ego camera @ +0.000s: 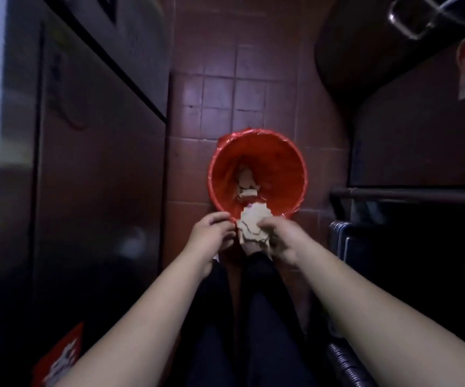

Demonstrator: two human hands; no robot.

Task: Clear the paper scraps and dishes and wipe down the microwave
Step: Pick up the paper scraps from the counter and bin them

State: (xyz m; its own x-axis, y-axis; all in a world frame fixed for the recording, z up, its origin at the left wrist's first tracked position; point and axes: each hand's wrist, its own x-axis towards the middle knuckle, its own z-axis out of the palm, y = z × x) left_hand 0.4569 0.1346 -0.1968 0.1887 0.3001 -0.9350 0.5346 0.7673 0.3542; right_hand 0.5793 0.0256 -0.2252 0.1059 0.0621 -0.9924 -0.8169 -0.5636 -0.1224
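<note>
Right hand point(278, 238) grips paper scraps point(253, 226). Left hand point(211, 233), just beside it, is curled; whether it holds anything cannot be determined. Red bin point(284, 163) sits just beyond both.

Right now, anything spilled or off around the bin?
Nothing spilled: right hand grips a wad of paper scraps above the red bin, near rim; more scraps lie at its bottom, none visible on the floor tiles. The liner bunches unevenly.
</note>
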